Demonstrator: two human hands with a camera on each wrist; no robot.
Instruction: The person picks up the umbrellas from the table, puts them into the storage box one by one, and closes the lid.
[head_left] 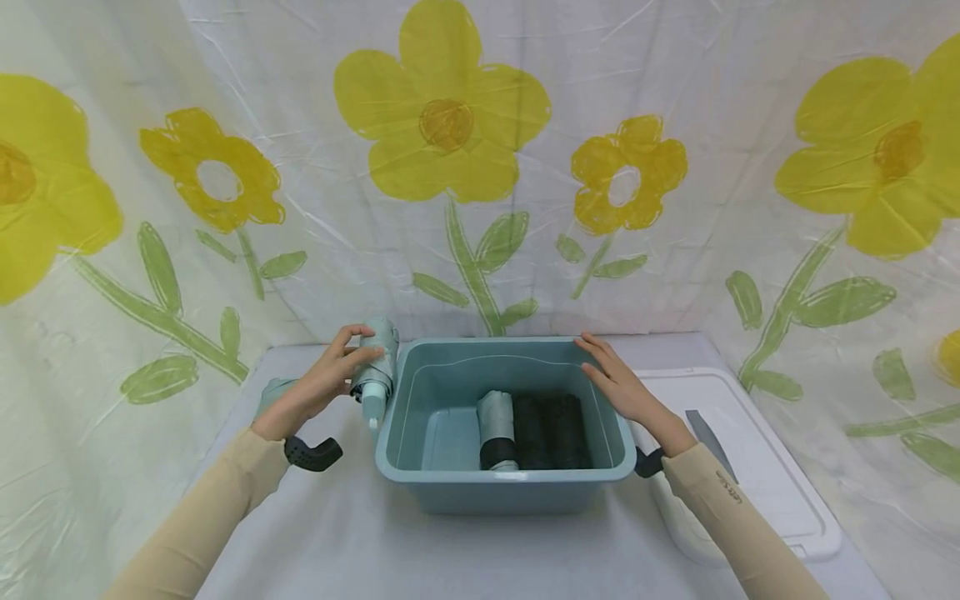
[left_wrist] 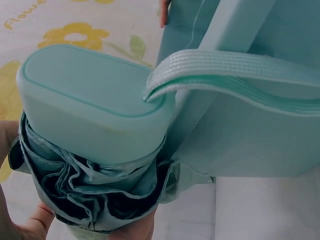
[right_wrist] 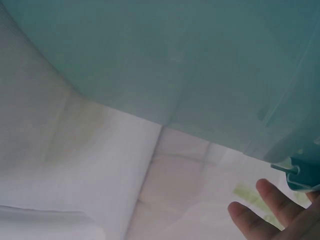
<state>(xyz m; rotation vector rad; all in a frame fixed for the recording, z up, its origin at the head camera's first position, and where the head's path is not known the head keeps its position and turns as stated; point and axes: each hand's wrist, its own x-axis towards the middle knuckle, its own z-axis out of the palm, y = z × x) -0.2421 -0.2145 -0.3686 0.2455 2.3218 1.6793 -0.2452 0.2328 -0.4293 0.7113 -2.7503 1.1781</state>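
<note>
My left hand (head_left: 330,379) grips a folded pale teal umbrella (head_left: 378,358) beside the left wall of a teal plastic bin (head_left: 510,492). Its handle end (left_wrist: 90,85) points toward the wrist camera, and a woven wrist strap (left_wrist: 225,67) loops off it across the bin's side. Loose canopy folds bunch below the handle. My right hand (head_left: 618,383) rests at the bin's right rim, fingers extended. Inside the bin, a pale teal rolled bundle with a black band (head_left: 497,425) lies next to dark rolled bundles (head_left: 551,429) on the right side.
To the right lies a white lid (head_left: 780,492) with a grey strip (head_left: 708,442) on it, partly under my right forearm. Another teal piece of fabric (head_left: 273,392) shows behind my left wrist. A flower-printed curtain (head_left: 300,167) hangs behind the white table (head_left: 322,533).
</note>
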